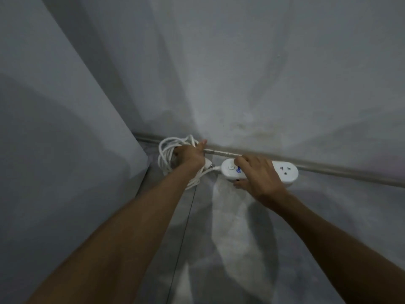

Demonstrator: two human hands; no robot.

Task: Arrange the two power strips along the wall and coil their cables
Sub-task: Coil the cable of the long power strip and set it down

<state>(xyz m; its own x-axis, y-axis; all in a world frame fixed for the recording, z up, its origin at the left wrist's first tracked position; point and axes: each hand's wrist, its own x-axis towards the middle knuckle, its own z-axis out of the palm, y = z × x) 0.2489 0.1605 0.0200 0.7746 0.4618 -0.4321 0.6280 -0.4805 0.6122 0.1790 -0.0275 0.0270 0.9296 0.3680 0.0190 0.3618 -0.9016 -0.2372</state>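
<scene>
Grey floor [241, 216] by the wall: one white oval plastic power strip [287, 172] gripped by the right hand [258, 176]; left hand [188, 156] clutches one coiled white cable [166, 150].

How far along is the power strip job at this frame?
Done: one white power strip lies along the wall's base. In hand: right hand grips it, left hand holds its coiled cable. Left: a second strip is not in view.

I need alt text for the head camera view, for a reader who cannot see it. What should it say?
A person's right hand grips a white power strip lying on the grey floor along the wall, while the left hand holds its coiled white cable near the corner. Only one power strip is visible.
</scene>
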